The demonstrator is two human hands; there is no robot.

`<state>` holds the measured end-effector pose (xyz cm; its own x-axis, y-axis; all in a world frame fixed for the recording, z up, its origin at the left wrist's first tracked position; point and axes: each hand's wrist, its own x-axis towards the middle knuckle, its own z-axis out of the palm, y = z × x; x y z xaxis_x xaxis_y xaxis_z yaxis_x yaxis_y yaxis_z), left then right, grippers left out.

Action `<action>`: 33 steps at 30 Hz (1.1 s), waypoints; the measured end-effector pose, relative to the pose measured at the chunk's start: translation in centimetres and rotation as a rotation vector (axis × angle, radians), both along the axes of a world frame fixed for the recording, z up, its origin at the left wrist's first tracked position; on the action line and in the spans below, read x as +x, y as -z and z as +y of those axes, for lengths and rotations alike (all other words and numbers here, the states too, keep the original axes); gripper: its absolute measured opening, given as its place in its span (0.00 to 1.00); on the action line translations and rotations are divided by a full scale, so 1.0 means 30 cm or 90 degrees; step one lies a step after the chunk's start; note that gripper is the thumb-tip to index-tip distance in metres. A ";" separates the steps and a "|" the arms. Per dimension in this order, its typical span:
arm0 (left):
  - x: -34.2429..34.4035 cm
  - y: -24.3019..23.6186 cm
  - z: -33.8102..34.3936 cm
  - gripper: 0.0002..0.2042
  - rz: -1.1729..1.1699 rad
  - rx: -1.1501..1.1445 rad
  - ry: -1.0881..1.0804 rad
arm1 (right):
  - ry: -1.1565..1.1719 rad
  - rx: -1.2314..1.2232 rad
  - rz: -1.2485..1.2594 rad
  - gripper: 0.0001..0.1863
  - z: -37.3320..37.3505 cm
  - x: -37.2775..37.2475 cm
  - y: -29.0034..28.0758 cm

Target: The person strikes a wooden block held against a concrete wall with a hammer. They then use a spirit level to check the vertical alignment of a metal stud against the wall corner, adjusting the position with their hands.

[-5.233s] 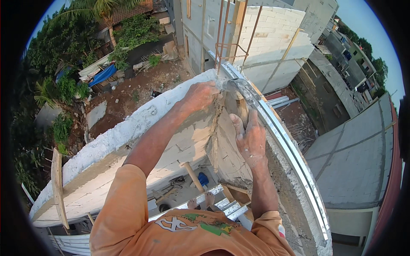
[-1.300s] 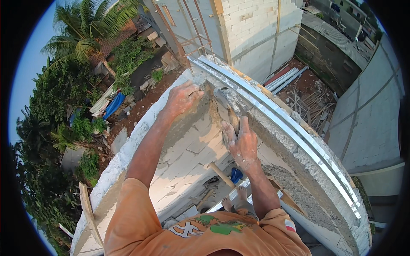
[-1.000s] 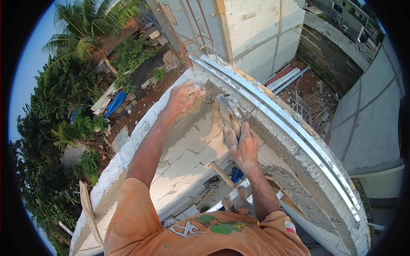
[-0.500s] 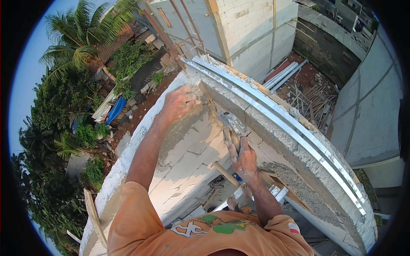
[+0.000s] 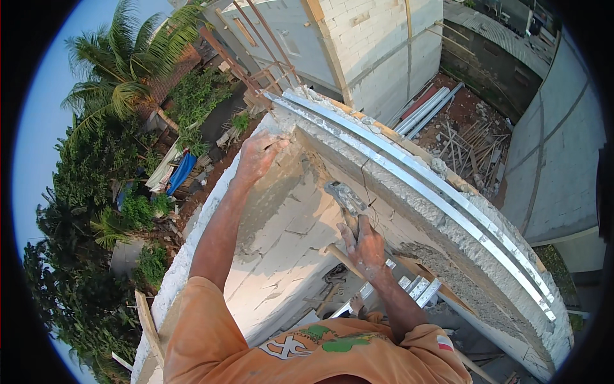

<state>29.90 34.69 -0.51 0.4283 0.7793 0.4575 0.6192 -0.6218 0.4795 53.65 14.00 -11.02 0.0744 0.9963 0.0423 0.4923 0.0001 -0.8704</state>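
Note:
My left hand (image 5: 258, 157) is at the inner corner of the wall top, its fingers curled and pressed together. Anything pinched in them is too small to make out. My right hand (image 5: 366, 248) grips the handle of a trowel (image 5: 346, 196), whose grey, mortar-smeared metal end points up toward the corner. The trowel is over the inside of the block wall (image 5: 288, 217), where a darker band of mortar (image 5: 265, 208) runs below the rough top edge. A thin dark wire (image 5: 366, 182) sticks out beside the trowel.
Two long metal channels (image 5: 409, 173) lie along the right wall's rough top. Below me are a wooden pole (image 5: 345, 260), more metal profiles (image 5: 419, 289) and building scraps. A board (image 5: 148, 326) leans at the left wall. Beyond the walls, the ground drops away to trees (image 5: 83, 224) and a debris pile (image 5: 473, 150).
My right hand and the trowel have shifted slightly down and away from the corner, and the trowel has turned in my grip. My left hand stays near the corner, its fingers more curled.

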 end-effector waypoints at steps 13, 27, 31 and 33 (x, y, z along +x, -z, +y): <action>0.047 0.018 -0.028 0.10 0.191 0.164 0.053 | 0.005 0.061 0.081 0.19 -0.014 -0.065 0.001; 0.034 0.019 -0.008 0.11 0.256 0.177 0.058 | 0.008 0.314 -0.009 0.25 0.090 -0.142 -0.064; 0.014 0.030 -0.008 0.15 0.223 0.140 0.064 | -0.010 0.327 -0.021 0.33 0.118 -0.165 -0.058; 0.011 0.039 -0.004 0.16 0.223 0.148 0.061 | -0.013 0.329 -0.018 0.33 0.126 -0.164 -0.055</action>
<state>30.22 34.55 -1.67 0.6545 0.6221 0.4297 0.6540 -0.7510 0.0910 48.73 17.76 -9.38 0.0474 0.8464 0.5304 0.5114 0.4356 -0.7408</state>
